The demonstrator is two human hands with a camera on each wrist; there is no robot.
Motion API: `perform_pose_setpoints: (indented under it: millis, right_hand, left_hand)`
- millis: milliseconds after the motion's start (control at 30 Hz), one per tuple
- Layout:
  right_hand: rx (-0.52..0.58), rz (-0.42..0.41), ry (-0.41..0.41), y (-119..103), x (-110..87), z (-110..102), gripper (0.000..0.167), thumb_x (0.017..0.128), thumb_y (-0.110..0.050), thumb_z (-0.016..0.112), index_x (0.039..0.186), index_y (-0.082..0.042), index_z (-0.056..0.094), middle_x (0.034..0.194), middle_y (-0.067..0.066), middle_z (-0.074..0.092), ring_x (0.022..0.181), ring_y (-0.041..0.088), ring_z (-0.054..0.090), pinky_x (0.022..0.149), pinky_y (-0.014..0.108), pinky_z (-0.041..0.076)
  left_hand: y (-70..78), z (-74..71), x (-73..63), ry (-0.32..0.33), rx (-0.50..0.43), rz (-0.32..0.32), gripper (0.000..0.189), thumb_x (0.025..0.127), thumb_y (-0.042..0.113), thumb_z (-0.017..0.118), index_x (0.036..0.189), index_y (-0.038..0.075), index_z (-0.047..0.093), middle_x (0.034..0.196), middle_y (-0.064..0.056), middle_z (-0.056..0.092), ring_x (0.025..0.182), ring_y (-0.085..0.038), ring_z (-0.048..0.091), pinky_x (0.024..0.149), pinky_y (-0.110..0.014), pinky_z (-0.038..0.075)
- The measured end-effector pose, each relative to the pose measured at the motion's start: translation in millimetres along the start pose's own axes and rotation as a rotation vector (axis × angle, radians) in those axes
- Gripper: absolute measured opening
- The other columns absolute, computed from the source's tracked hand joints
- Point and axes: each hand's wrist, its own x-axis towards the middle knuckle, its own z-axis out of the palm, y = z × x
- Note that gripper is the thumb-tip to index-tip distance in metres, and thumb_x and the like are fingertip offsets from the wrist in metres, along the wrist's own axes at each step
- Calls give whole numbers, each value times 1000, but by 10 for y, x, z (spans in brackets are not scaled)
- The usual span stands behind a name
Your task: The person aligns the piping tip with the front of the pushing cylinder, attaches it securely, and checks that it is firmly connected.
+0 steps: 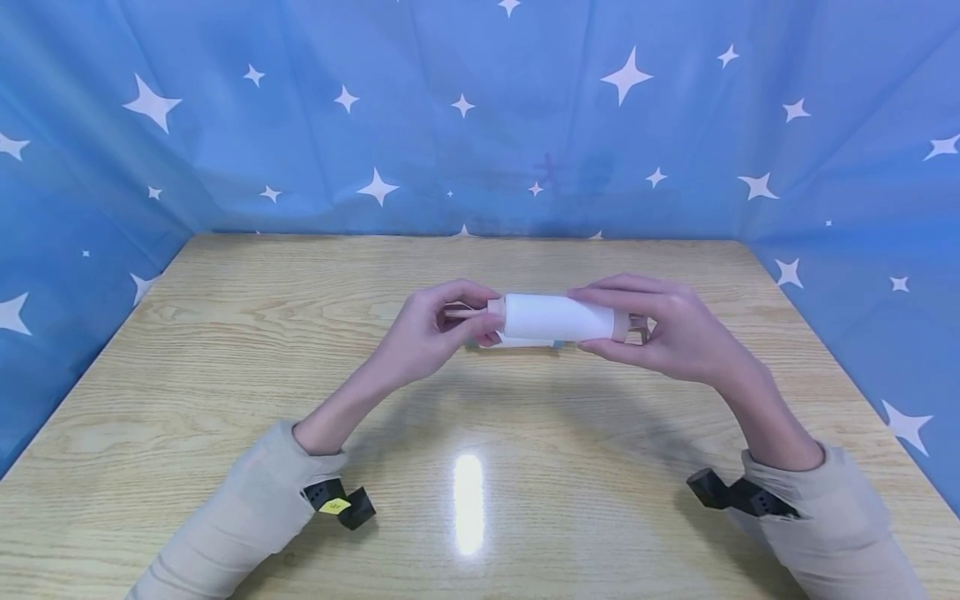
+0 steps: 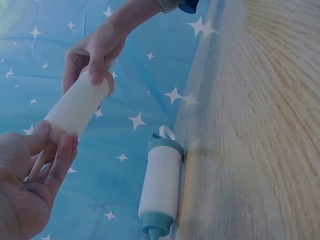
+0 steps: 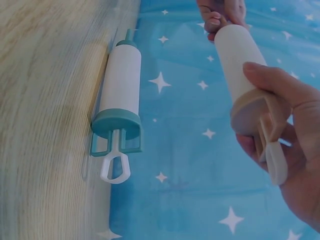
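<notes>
A large beige-and-white syringe point(image 1: 558, 317) is held level above the table between both hands. At its nozzle end, the left hand point(image 1: 431, 331) pinches the beige cap with thumb and fingers. The right hand point(image 1: 660, 327) grips the other end of the white barrel, beside the beige collar and finger loops. A white pull handle point(image 3: 276, 164) sticks out of that end in the right wrist view. Behind it on the table lies a second syringe point(image 2: 160, 182), white with teal ends; in the head view it is mostly hidden by the held one.
The wooden table point(image 1: 225, 358) spreads under both arms. A blue curtain point(image 1: 465, 150) with white stars surrounds its back and sides. Black wrist cameras are strapped on both sleeves point(image 1: 247, 492).
</notes>
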Motion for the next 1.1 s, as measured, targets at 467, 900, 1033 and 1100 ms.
perform_pose_setpoints:
  millis: [467, 900, 1033, 1100]
  right_hand:
    - [59, -9, -1, 27, -6, 24, 45, 87, -31, 82, 124, -8, 72, 115, 7, 72, 75, 10, 60, 48, 15, 47]
    - [34, 15, 7, 21, -11, 6, 48, 78, -13, 87, 123, -9, 73, 115, 7, 72, 71, 8, 57, 46, 14, 45]
    - [29, 14, 12, 22, -15, 4, 46, 81, -18, 87, 124, -9, 72, 115, 7, 72, 68, 7, 55, 46, 15, 45]
    - [26, 8, 16, 21, -14, 5, 43, 86, -26, 84, 124, -9, 72, 115, 7, 72, 68, 7, 55, 45, 15, 45]
  left_hand:
    - [31, 8, 10, 26, 73, 67, 24, 86, -7, 76, 109, -2, 69, 113, -12, 66, 104, -24, 70, 86, -34, 61]
    - [7, 9, -1, 39, 15, 141, 26, 88, -7, 74, 113, -4, 68, 113, -12, 67, 100, -23, 71, 88, -38, 60]
    - [12, 15, -7, 52, -19, 125, 23, 91, -5, 71, 114, -4, 68, 113, -14, 69, 102, -24, 71, 90, -39, 60]
    - [22, 17, -11, 59, -18, 93, 22, 93, -2, 71, 115, -2, 68, 112, -13, 69, 103, -24, 71, 88, -39, 60]
